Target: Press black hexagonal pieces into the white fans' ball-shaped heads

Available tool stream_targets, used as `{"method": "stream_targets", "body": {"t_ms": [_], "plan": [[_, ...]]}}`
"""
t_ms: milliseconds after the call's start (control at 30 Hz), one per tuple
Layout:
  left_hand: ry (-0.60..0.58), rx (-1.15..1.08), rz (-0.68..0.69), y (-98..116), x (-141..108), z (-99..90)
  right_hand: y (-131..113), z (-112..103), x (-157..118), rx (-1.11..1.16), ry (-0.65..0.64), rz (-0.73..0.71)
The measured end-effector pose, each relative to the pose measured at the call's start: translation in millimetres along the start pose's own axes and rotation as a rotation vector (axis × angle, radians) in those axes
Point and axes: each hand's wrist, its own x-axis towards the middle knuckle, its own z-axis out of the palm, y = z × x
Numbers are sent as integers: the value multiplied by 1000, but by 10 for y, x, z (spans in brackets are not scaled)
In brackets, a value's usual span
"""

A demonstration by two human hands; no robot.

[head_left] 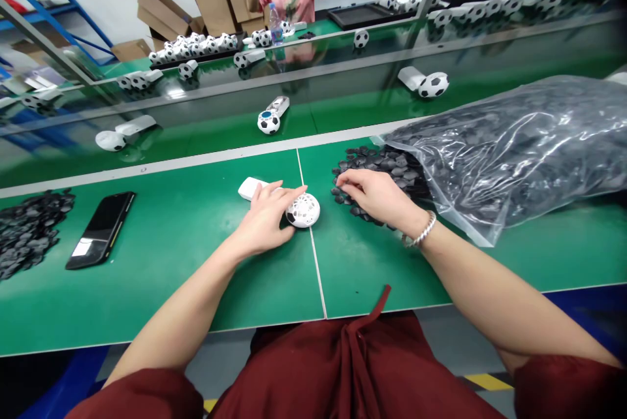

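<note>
My left fingers (293, 196), spread, rested on the football-patterned piece (305, 211), left of my right fingers (351, 176), drawn together at the black pieces (386, 161), contents indiscernible.

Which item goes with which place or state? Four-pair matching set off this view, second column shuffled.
Column one
1. Left hand
2. Right hand
3. Phone
4. Clear plastic bag

Column two
A. Lying flat on the green table, beside the left-hand heap of dark pieces
B. Full of dark contents
C. Fingertips at the edge of the right-hand heap of dark pieces
D. Resting on the white football-patterned part

Pairs: 1-D, 2-C, 3-A, 4-B
</note>
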Motion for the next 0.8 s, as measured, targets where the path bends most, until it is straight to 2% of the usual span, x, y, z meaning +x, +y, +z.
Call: {"method": "stream_targets", "body": {"t_ms": [167,333,500,633,700,800], "plan": [[51,-49,-85,71,-5,67,-53,81,-16,354,-111,93],[33,-97,-51,50,15,49,-43,192,-46,553,-155,57],[28,-102,-54,75,-9,49,-82,189,-55,610,-161,38],[77,-58,-156,175,-43,125,-107,170,-49,556,-161,60],[91,-50,-186,199,-46,151,-110,177,-50,569,-147,28],[73,-77,-133,163,-29,148,-125,179,-59,543,-100,-57]]}}
